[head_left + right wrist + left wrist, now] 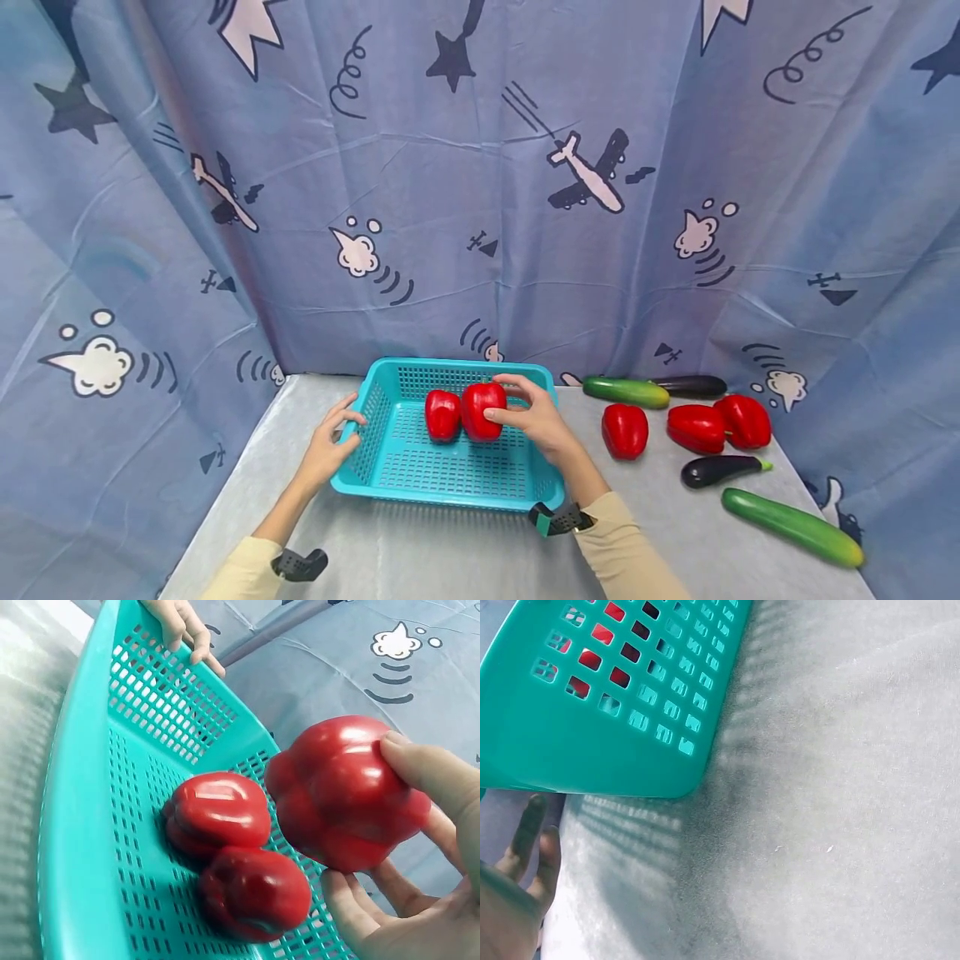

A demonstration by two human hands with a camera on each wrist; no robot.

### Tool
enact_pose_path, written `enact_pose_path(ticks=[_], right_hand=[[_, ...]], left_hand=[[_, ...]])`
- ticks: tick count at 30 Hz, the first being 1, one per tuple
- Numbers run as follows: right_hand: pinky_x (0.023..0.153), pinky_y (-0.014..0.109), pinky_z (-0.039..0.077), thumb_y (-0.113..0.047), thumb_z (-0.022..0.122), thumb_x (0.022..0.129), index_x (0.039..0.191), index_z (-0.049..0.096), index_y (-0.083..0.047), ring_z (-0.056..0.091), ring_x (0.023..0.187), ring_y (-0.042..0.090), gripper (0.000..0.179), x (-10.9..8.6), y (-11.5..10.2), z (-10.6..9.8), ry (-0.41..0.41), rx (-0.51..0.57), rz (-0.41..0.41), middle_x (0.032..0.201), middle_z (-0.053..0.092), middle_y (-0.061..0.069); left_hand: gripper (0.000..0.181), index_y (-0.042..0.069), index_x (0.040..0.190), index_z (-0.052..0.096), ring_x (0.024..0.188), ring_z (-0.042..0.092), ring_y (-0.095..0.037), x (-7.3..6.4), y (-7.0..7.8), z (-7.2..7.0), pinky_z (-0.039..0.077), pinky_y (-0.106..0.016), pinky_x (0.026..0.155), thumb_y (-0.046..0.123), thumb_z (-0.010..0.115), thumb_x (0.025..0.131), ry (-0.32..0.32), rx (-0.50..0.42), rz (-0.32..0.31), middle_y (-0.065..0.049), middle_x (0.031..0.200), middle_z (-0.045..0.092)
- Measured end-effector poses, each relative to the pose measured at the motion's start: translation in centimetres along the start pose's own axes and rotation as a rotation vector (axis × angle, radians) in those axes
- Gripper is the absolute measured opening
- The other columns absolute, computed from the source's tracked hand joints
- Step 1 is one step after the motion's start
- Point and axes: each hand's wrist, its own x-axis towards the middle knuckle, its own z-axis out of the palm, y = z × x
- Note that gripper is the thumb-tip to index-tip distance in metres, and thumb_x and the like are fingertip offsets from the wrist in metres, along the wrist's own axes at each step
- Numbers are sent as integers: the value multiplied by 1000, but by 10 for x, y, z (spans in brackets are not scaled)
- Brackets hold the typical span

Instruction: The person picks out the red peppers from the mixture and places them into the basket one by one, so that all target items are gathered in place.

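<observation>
My right hand (536, 421) holds a red bell pepper (349, 795) over the turquoise plastic basket (450, 502), the thumb on one side and fingers on the other. Below it, two more red bell peppers lie side by side in the basket, one glossy pepper (217, 814) and one darker pepper (255, 892). From the head, only one resting pepper (442, 415) shows; the held one hides the other. My left hand (330, 442) is at the basket's left rim, its relaxed fingers spread and fingertips right at the edge, as the left wrist view shows some fingers (547, 862) there.
Right of the basket lie a red bell pepper (625, 432), two touching peppers (697, 427), a dark eggplant (720, 471), and a long green cucumber (791, 525). Behind them are another cucumber (626, 392) and eggplant (690, 386). A patterned blue curtain (450, 208) encloses the table.
</observation>
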Motion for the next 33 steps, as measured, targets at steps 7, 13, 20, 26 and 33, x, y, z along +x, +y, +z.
enact_pose_path(ticks=[7,13,20,26,33], right_hand=[[83,50,56,-9,81,86,136,60,-3,58,114,46,55,3,0,15,-86,-34,-43,131,56,20],[79,46,57,-12,82,85,133,60,-3,56,115,43,54,6,0,29,-124,-59,-48,129,57,20],[81,52,56,-12,82,85,131,60,-4,53,118,42,52,13,4,52,-161,-38,-40,128,58,18],[83,55,55,-13,82,85,131,61,-5,50,121,42,52,15,5,76,-139,-10,-18,130,57,18],[85,55,54,-13,83,84,130,62,-6,51,121,38,52,15,10,102,-107,8,18,130,57,16]], left_hand=[[24,-1,104,65,144,29,-43,0,0,0,37,-64,98,-14,59,84,-9,1,-20,-22,157,35],[24,-1,103,64,144,29,-44,1,-1,0,37,-65,98,-14,58,83,-6,19,-9,-23,157,35],[25,-1,103,65,144,30,-44,2,-3,0,38,-64,97,-15,59,83,-7,12,-8,-24,156,36],[26,-3,103,65,142,32,-44,3,-4,2,41,-61,94,-17,60,82,4,8,6,-27,154,37],[24,-12,102,63,139,32,-52,-1,27,-1,39,-65,93,-20,58,80,-1,-14,19,-33,151,38]])
